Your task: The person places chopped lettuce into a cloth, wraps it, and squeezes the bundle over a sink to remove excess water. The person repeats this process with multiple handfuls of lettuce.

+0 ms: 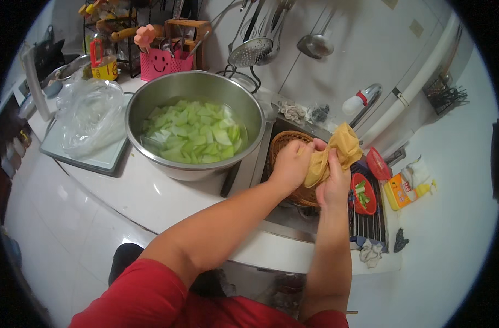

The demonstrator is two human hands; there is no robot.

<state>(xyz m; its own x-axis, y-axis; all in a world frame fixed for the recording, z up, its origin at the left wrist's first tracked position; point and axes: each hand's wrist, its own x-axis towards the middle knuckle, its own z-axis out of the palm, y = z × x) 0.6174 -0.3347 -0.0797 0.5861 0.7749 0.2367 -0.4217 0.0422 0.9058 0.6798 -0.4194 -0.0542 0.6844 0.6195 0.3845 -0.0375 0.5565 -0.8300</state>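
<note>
Over the sink (288, 221), both my hands grip a bunched yellow cloth (344, 143). My left hand (291, 166) is closed around its left end. My right hand (334, 180) holds the right part, with the thumb lying along the folds. Below the cloth, a brown wicker basket (288, 137) sits in the sink, partly hidden by my hands. Left of the sink, a large stainless steel bowl (194, 166) stands on the white counter, holding pale green vegetable slices (196, 131) in water.
A faucet (368, 102) arches behind the sink. A red basket with green pieces (363, 194) rests on a black rack at the right, near a yellow-orange pump bottle (405, 192). Left of the bowl, a clear plastic bag (91, 117) lies on a flat glass-topped scale (110, 162). Ladles (317, 45) hang behind.
</note>
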